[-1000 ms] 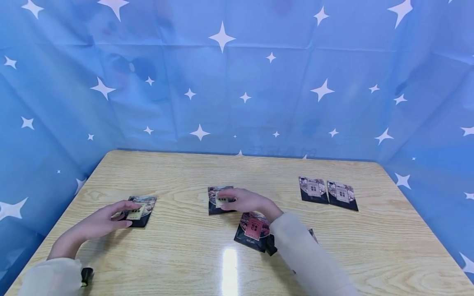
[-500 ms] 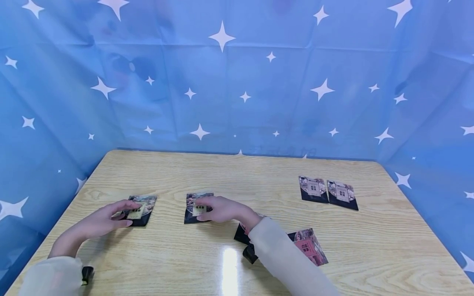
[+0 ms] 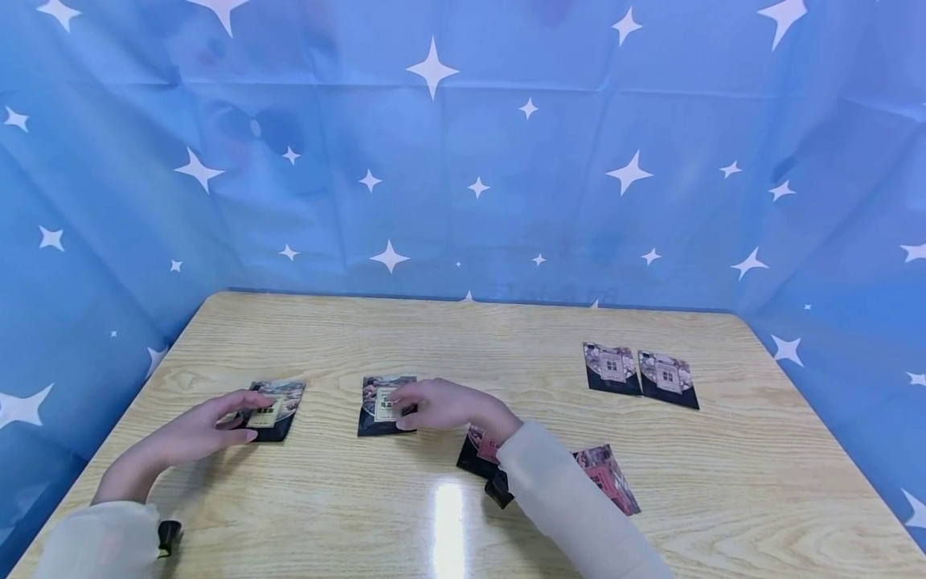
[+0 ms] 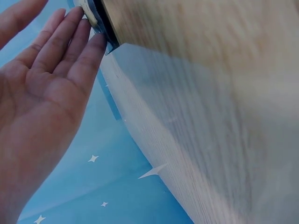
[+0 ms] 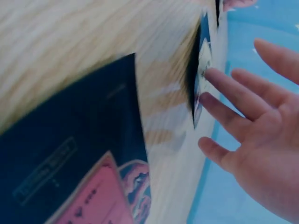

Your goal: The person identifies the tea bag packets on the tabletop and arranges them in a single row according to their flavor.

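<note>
At the left of the table in the head view, my left hand (image 3: pixel 190 436) rests its fingertips on a flat black packet (image 3: pixel 288 400) with a pale yellow label. The left wrist view shows those fingers nearly straight against the packet's edge (image 4: pixel 105 25). My right hand (image 3: pixel 450 404) reaches across the middle, its fingertips touching a second yellow-labelled packet (image 3: pixel 370 412). Seen from the right wrist, the fingers are spread and two tips meet that packet (image 5: pixel 204 58). Beneath the right forearm lies a red-labelled packet (image 3: pixel 473 456), partly hidden by the sleeve.
Another red-labelled packet (image 3: pixel 604 476) lies right of the forearm, partly covered by it. Two packets with pale purple labels (image 3: pixel 611 369) sit side by side at the back right. A blue star-printed cloth (image 3: pixel 463 161) hangs behind the wooden table (image 3: pixel 325 515).
My right hand has slid the middle packet left and slightly nearer, then its fingertips shifted a little right on it. The left hand and its packet have stayed put.
</note>
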Available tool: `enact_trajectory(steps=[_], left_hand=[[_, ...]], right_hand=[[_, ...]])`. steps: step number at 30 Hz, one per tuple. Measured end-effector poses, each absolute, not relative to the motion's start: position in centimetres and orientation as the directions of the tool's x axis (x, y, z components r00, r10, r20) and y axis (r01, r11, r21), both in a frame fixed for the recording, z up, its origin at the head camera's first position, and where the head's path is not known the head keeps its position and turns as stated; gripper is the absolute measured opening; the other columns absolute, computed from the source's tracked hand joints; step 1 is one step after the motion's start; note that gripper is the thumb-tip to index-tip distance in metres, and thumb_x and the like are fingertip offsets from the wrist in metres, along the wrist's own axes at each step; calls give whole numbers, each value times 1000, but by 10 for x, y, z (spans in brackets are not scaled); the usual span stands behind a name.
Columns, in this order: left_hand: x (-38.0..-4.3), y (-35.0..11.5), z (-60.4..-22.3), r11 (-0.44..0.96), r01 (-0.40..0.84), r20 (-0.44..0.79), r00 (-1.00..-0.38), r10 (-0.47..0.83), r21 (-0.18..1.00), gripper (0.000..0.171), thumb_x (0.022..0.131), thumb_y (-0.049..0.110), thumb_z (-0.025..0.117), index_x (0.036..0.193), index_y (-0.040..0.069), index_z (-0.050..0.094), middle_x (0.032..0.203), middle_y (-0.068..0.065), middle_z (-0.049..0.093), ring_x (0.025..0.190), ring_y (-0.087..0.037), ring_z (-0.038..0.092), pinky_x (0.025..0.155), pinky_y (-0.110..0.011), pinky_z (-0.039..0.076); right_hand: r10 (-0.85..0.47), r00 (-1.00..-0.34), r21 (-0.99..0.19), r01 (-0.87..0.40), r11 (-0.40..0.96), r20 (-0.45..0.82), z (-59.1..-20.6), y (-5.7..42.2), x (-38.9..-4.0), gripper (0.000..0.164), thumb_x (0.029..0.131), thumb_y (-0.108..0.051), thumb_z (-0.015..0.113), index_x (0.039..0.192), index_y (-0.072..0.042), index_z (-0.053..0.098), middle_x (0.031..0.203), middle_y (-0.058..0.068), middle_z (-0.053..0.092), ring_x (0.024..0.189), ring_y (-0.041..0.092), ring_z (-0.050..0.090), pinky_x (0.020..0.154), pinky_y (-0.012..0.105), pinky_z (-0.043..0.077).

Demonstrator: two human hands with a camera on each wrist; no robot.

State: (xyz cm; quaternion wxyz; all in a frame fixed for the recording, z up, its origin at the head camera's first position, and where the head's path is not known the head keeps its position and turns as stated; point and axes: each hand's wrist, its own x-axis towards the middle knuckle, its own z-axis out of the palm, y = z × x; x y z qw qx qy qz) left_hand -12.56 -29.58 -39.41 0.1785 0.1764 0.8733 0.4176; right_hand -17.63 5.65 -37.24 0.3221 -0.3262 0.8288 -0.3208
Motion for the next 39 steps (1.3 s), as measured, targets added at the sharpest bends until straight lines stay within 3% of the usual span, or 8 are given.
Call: enact_trajectory(steps=[11,23,30,39], left_hand=[[-125,-295,-391,585,169,-151,-876,458,794,46,89,11,58,129,-4,42,132,-31,36,121,-51,29,87,-61,36],[-126,-294,-391,594,165,-153,-881,447,787,45,89,11,59,129,-4,42,132,-31,37,121,-51,30,87,-61,36],[-126,-295,-394,593,173,-145,-882,448,786,45,89,11,59,128,-4,43,132,-31,37,121,-51,30,87,-61,36],[-125,-294,-394,596,160,-153,-885,440,787,46,89,13,60,129,-4,43,132,-30,37,121,-51,29,88,-62,35]], right_hand=[[-810,-499,-704,-453,547,-309,-375,42,-173,50,94,-22,53,139,-8,38,135,4,46,126,14,38,103,27,30],[-833,-446,-711,-464,529,-329,-378,17,-169,49,95,-25,52,139,-10,38,133,-1,47,124,9,40,99,24,34],[-823,-453,-721,-434,541,-344,-377,11,-166,49,94,-24,53,139,-11,38,131,-2,49,124,9,39,99,24,34],[-830,-501,-789,-395,470,-244,-375,23,-167,56,90,-21,60,140,-11,38,130,1,51,123,10,41,102,30,32]])
